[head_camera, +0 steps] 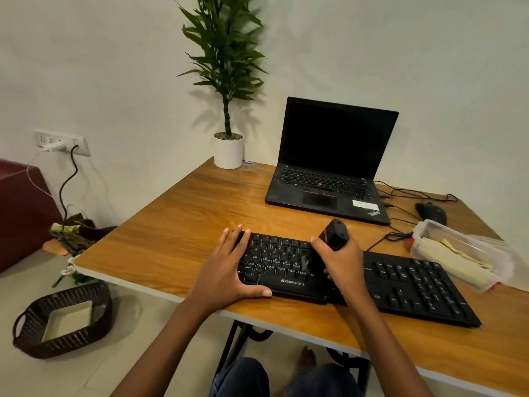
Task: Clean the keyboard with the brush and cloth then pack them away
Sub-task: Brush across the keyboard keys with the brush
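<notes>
Left hand (229,270): spread flat, pinning the Zebronics keyboard's (282,267) 9 o'clock end.
Right hand (342,260): fist closed around black brush (329,245), bristles on the keys.
Cloth (452,259): in clear container (429,227), 3 o'clock.
Laptop (332,164): 12 o'clock, open.

The brown wooden surface (177,224) carries a black keyboard (400,285), an open black laptop (329,167), a black mouse (430,212), a white plant pot (229,151) and a clear plastic box (458,253).

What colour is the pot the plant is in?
The pot is plain white, with no pattern, best seen in the head view.
</notes>
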